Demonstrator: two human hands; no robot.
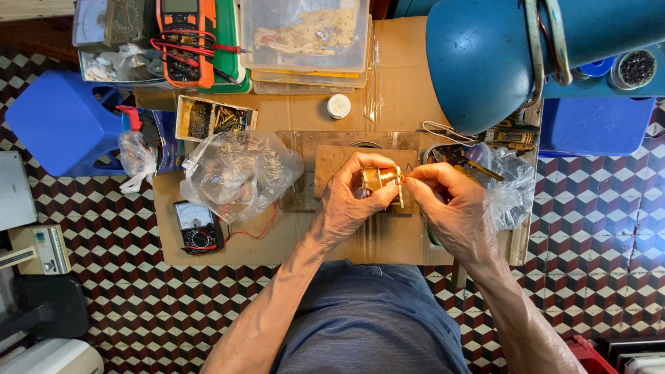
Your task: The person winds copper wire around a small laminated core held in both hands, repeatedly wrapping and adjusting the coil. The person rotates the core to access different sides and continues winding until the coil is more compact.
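Observation:
My left hand (350, 201) grips a small brass-coloured coil or bobbin part (379, 178), held above a wooden block (332, 163) on the low work table (208, 249). My right hand (450, 204) meets it from the right, its fingertips pinching the part's end or a thin wire there. Both forearms reach up from my lap. The part's underside is hidden by my fingers.
A clear plastic bag (235, 173) lies left of my hands, with a small analogue meter (197, 227) in front of it. An orange multimeter (184, 41), plastic boxes (305, 41), a parts tray (213, 118) and a white cap (339, 106) sit farther back. A blue lamp shade (485, 62) overhangs right; blue stools flank the table.

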